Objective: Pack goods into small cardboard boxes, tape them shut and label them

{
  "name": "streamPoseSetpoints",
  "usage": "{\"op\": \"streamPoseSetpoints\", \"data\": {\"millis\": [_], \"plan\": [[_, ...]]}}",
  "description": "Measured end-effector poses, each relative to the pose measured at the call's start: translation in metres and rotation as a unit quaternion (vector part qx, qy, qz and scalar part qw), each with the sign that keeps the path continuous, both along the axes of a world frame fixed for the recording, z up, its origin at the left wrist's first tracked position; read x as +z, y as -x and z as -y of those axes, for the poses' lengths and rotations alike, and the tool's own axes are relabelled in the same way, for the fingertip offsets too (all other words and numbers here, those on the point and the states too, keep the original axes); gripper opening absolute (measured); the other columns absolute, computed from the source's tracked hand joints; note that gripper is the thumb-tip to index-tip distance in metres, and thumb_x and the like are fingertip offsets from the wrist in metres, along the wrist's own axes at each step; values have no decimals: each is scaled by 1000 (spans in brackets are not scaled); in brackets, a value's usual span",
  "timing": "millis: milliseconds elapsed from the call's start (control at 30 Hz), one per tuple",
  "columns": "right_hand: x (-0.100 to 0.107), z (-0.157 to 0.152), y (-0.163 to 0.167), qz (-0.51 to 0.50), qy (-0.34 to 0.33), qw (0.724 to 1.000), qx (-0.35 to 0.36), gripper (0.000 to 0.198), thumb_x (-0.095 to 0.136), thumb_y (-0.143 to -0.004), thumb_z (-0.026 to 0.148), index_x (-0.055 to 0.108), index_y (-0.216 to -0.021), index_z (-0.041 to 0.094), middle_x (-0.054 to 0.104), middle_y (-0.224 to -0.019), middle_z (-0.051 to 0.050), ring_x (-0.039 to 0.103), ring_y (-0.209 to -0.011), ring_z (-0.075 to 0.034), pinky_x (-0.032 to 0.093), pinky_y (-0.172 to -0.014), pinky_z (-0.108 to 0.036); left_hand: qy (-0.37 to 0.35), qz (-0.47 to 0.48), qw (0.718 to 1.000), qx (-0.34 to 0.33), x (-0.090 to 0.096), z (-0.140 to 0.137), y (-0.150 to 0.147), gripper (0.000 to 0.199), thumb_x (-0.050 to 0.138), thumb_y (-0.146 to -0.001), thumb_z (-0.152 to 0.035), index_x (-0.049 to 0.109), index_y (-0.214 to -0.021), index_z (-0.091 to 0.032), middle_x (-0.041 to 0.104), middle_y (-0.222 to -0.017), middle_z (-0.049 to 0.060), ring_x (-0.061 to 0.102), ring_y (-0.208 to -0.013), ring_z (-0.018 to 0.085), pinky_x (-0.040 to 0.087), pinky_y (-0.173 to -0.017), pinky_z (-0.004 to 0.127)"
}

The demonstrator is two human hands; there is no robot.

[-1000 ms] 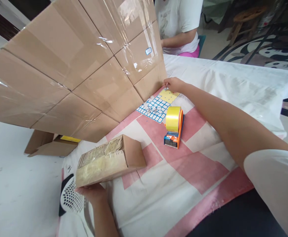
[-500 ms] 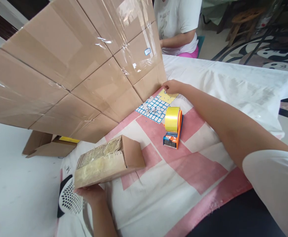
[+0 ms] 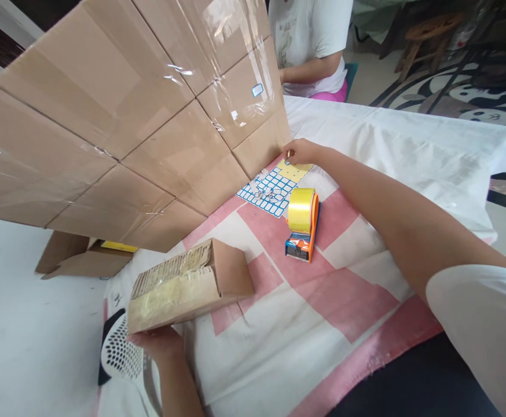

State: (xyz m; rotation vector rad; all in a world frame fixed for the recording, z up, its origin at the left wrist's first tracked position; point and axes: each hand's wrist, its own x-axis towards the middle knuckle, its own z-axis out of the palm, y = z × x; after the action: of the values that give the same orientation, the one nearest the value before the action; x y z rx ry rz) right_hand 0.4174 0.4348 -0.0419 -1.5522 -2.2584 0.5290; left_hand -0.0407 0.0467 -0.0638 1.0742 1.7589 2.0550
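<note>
My left hand [image 3: 161, 343] supports the lower left end of a small cardboard box [image 3: 187, 289], which has clear tape over its ribbed, torn side. The fingers are partly hidden beneath the box. At the far side of the table, my right hand [image 3: 303, 152] is pinched at a small white label with a blue edge [image 3: 287, 163]. It is over the yellow part of a sticker sheet [image 3: 274, 188]. Blue-outlined labels cover the rest of that sheet, with small scraps lying on it. Close to the sheet stands an orange and blue tape dispenser [image 3: 303, 226] with a yellow roll.
A tall wall of taped cardboard boxes [image 3: 161, 133] rises behind the sheet. At left are an open carton [image 3: 79, 260] and a white perforated racket-like object [image 3: 123, 353]. A person in a white shirt [image 3: 309, 46] sits across the pink-and-white tablecloth [image 3: 270, 359].
My right hand's fingertips have shifted slightly at the yellow sheet, with a small gap now showing between thumb and finger. The view has drifted a little; the box stays in my left hand.
</note>
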Motion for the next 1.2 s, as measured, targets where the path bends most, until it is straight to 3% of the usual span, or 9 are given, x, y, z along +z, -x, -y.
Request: {"op": "streamPoseSetpoints", "data": {"millis": [200, 433, 667, 933, 1200], "plan": [[-1, 0, 3, -5, -12, 1000, -11, 24, 67, -79, 11, 73, -102, 17, 69, -98, -6, 61, -89, -19, 44, -75, -27, 5, 1, 1000, 2, 2, 0, -2, 86, 41, -79, -90, 59, -144, -36, 52, -158, 0, 33, -155, 34, 28, -128, 52], [-5, -4, 1, 16, -77, 996, -34, 13, 64, -83, 12, 72, -93, 11, 59, -130, -15, 60, -101, -24, 48, -90, -32, 15, 0, 1000, -6, 1, 1, 0, 83, 38, -80, -89, 58, -144, -39, 53, -157, -2, 34, -155, 34, 29, -128, 51], [3, 1, 0, -38, -6, 996, -82, 23, 60, -85, 11, 70, -105, 13, 72, -92, -8, 61, -86, -20, 46, -75, -28, 12, -6, 1000, -6, 0, 1, 1, 78, 38, -82, -87, 60, -141, -41, 52, -158, -4, 33, -156, 33, 29, -128, 51], [5, 0, 1, 43, 9, 997, -63, 17, 68, -80, 12, 76, -95, 13, 73, -98, -11, 61, -88, -21, 43, -73, -29, 11, -6, 1000, -8, -1, 2, 2, 81, 39, -81, -88, 61, -141, -39, 52, -158, -2, 32, -156, 34, 25, -129, 51], [15, 9, 6, 54, 80, 992, -78, 16, 73, -77, 14, 77, -93, 16, 73, -81, -6, 64, -82, -21, 46, -71, -29, 4, 3, 1000, -12, -1, 1, 4, 87, 41, -79, -90, 58, -146, -37, 52, -159, -1, 32, -156, 33, 28, -128, 49]]}}
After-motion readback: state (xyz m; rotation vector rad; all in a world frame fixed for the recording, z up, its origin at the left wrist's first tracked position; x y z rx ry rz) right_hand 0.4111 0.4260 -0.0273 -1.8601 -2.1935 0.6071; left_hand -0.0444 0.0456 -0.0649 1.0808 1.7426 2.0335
